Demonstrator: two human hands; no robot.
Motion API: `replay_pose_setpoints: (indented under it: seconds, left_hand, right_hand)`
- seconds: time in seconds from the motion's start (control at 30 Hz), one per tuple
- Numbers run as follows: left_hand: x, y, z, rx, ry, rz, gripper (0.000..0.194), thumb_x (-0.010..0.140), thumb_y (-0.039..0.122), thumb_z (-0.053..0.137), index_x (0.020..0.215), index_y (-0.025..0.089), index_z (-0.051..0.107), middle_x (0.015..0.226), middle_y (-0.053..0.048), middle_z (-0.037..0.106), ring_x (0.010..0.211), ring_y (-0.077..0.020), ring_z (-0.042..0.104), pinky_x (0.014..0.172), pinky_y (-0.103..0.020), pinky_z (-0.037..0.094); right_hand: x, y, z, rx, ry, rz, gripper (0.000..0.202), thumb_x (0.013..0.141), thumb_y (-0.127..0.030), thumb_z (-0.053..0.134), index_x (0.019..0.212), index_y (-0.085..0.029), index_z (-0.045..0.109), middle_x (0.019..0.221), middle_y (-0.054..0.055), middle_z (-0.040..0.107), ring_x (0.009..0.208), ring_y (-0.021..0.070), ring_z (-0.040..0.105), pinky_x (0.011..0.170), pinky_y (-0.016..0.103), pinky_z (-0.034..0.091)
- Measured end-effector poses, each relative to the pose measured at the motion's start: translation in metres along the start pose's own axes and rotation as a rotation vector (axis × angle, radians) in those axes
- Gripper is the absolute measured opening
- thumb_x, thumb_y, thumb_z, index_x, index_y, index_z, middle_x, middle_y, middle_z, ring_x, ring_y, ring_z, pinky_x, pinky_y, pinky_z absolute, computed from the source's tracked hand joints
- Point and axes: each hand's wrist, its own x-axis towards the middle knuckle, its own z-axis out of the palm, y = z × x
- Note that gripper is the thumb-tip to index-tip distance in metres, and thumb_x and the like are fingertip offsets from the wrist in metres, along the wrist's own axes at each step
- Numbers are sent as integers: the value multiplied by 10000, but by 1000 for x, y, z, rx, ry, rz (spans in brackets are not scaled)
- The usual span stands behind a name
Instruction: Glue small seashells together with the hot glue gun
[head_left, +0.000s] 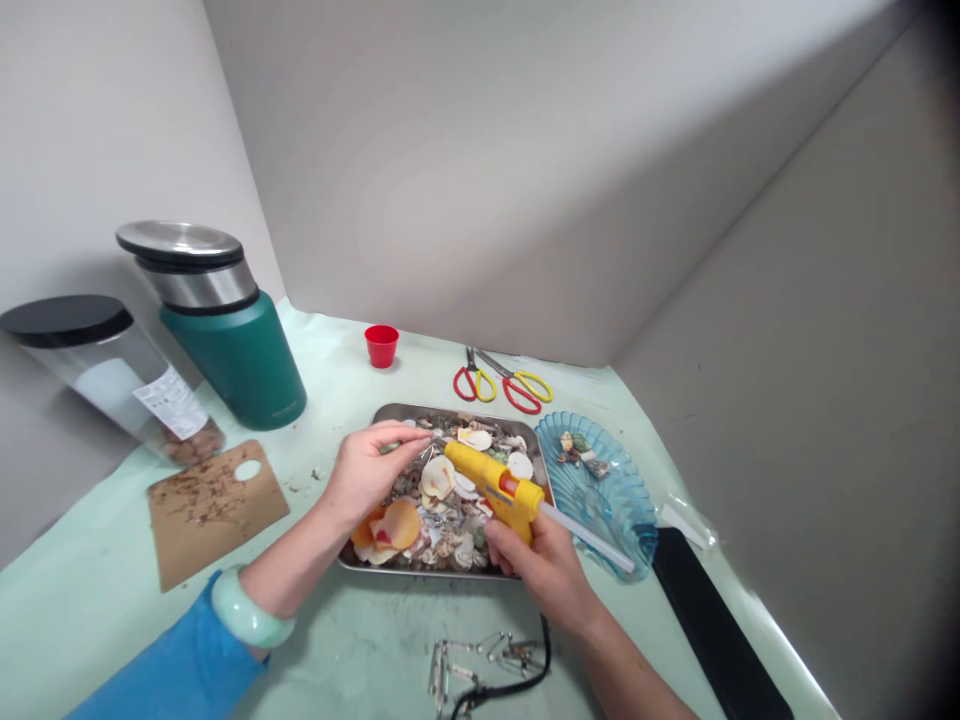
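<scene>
My right hand point(544, 565) is wrapped round the handle of a yellow glue gun point(480, 470), its nozzle pointing left. A translucent glue stick point(589, 538) juts from the gun's back end. Just left of the nozzle, my left hand point(373, 470) pinches something small and thin at the fingertips; I cannot make out what it is. Both hands are over a metal tray point(442, 572) filled with mixed seashells point(439, 478), some white and some orange. A black cord point(514, 690) runs on the table below the right hand.
A blue shell-shaped dish point(611, 505) holds a few small shells. Behind the tray are a red cup point(382, 347) and two pairs of scissors point(517, 390). Left stand a green bottle point(236, 355), a tilted-looking jar point(112, 385) and brown board point(217, 515). Metal clips point(480, 660) lie in front; a black strip point(712, 620) right.
</scene>
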Motion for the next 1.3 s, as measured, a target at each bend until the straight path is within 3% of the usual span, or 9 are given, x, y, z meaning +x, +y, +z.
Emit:
replay_pose_setpoints:
  seconds: [0.43, 0.53, 0.63, 0.77, 0.93, 1.03, 1.13, 1.2, 1.3]
  left_hand:
    - [1, -8, 0, -45, 17, -43, 124, 708, 279, 701, 784, 202, 763, 860, -46, 730, 736, -170, 645, 607, -235, 507]
    - [1, -7, 1, -54, 21, -69, 119, 704, 278, 702, 774, 204, 763, 854, -44, 728, 688, -157, 628, 573, -227, 489]
    - [0, -3, 1, -79, 41, -120, 129, 694, 283, 709, 781, 203, 762, 829, -35, 723, 577, -122, 579, 528, -220, 461]
    - [0, 2, 0, -125, 61, -197, 173, 682, 296, 719, 813, 191, 756, 644, -3, 679, 460, -93, 487, 454, -210, 393]
    - [-2, 8, -1, -162, 36, -240, 223, 687, 303, 716, 856, 162, 746, 440, 44, 532, 411, -83, 409, 409, -196, 310]
    - [-7, 16, 1, -250, -53, -267, 229, 711, 313, 707, 867, 147, 735, 430, 54, 486, 402, -57, 361, 404, -175, 275]
    - [-12, 24, 4, -416, -165, -292, 225, 728, 320, 703, 866, 142, 721, 434, 55, 477, 397, -40, 334, 390, -157, 244]
    - [-16, 29, 6, -531, -212, -308, 213, 734, 314, 703, 855, 139, 713, 458, 46, 498, 400, -33, 333, 377, -148, 228]
    - [-20, 35, 8, -662, -243, -330, 190, 733, 287, 712, 847, 135, 708, 569, 17, 579, 414, -22, 351, 359, -138, 228]
  right_hand:
    - [-2, 7, -1, -87, 13, -80, 278, 867, -439, 542, 758, -184, 562, 608, -3, 544, 536, 134, 490, 506, 257, 406]
    - [-2, 2, -2, -212, 50, -146, 232, 873, -402, 540, 793, -188, 576, 643, 3, 585, 561, 146, 529, 535, 258, 430]
    - [0, -8, -6, -375, 38, -258, 207, 866, -356, 552, 964, -180, 603, 752, 29, 656, 624, 171, 591, 587, 267, 459]
    - [2, -16, -13, -724, -67, -432, 397, 844, -312, 573, 1212, -168, 537, 1000, 106, 699, 811, 241, 656, 719, 324, 478]
    - [3, -24, -14, -983, -151, -417, 379, 857, -350, 570, 1199, -186, 564, 938, 103, 701, 842, 263, 641, 736, 358, 468]
    - [4, -39, -14, -909, -123, -446, 266, 846, -388, 593, 1049, -225, 648, 879, 73, 672, 824, 239, 613, 726, 341, 461]
    - [9, -54, -12, -613, 98, -482, 210, 881, -318, 555, 1043, -215, 641, 957, 70, 652, 823, 195, 600, 753, 314, 464]
    - [16, -59, -8, -423, 233, -440, 218, 884, -295, 549, 1069, -208, 624, 906, 52, 655, 704, 160, 585, 696, 294, 473]
    - [27, -61, 2, -158, 220, -356, 190, 862, -277, 575, 1028, -207, 635, 830, 28, 668, 663, 151, 586, 640, 272, 483]
